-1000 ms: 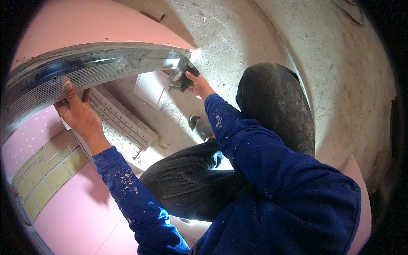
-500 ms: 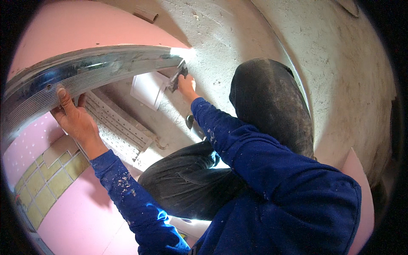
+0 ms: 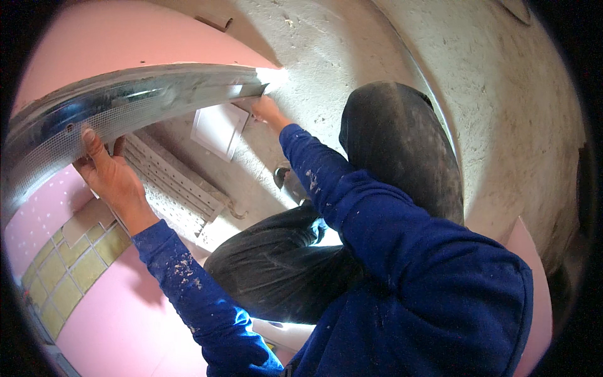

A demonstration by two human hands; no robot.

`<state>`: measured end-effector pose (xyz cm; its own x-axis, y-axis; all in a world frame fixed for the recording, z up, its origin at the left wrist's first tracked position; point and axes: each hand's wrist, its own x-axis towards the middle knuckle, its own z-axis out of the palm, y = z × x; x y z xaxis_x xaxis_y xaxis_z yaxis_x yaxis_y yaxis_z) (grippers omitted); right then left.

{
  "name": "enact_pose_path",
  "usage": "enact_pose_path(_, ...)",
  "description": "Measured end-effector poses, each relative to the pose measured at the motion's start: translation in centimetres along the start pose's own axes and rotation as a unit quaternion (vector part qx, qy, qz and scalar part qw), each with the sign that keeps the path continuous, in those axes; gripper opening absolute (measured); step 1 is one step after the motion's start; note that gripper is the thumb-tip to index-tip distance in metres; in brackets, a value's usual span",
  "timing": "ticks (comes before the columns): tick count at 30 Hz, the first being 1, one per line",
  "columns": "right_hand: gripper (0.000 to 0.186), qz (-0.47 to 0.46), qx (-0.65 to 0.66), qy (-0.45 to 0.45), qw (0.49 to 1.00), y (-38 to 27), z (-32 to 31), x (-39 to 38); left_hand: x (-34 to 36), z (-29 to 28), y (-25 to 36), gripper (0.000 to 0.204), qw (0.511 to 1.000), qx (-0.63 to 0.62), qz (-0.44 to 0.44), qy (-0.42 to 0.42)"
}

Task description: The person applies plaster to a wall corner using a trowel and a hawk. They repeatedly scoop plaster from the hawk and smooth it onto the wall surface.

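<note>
From afar, my left grip [image 3: 116, 182] pinches a curved silvery metal strip [image 3: 169, 93], probably steadying it; my right grip [image 3: 270, 113] holds a flat dark blade [image 3: 255, 90] (mostly hidden).

Between my left hand [image 3: 116, 182] and my right hand [image 3: 269, 112], I have a free stretch along the lower edge of the long, shiny metal strip faced with white mesh [image 3: 125, 105]. Past that edge, the pale perforated metal lengths [image 3: 169, 179] and the white square panel [image 3: 220, 131] take up room. The smooth pink board [image 3: 144, 38] blocks the strip's upper side. Bare, rough grey concrete [image 3: 323, 107] leaves my right hand a passage before my dark-trousered bent knee [image 3: 402, 144].
</note>
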<state>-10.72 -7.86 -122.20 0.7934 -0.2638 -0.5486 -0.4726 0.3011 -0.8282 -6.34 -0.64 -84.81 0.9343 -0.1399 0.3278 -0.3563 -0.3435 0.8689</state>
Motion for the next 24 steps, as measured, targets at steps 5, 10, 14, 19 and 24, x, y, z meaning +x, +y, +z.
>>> enact_pose_path(5, 0.034, -0.025, -0.017, -0.018, 0.999, 2.8, 2.0, 2.2, -0.1, 0.0, 0.0, 0.075, 1.0, 0.007, -0.001, 0.005)
enact_pose_path(10, 0.044, 0.15, 0.196, 0.121, 0.961, 5.7, 3.7, 1.5, -0.1, -0.1, -0.1, 0.074, 1.0, 0.002, -0.001, -0.001)
enact_pose_path(14, 0.046, 0.119, 0.167, 0.083, 0.975, 3.9, 2.2, 0.5, 0.0, -0.3, -0.2, 0.076, 1.0, 0.0, -0.002, -0.016)
enact_pose_path(19, 0.042, 0.144, 0.205, 0.026, 0.968, 2.4, 0.7, 0.9, 0.0, -0.2, -0.4, 0.073, 1.0, -0.006, 0.003, -0.008)
enact_pose_path(24, 0.038, 0.033, 0.134, 0.047, 0.989, 4.8, 2.0, 1.9, 0.0, -0.1, -0.4, 0.075, 1.0, 0.012, 0.002, 0.006)
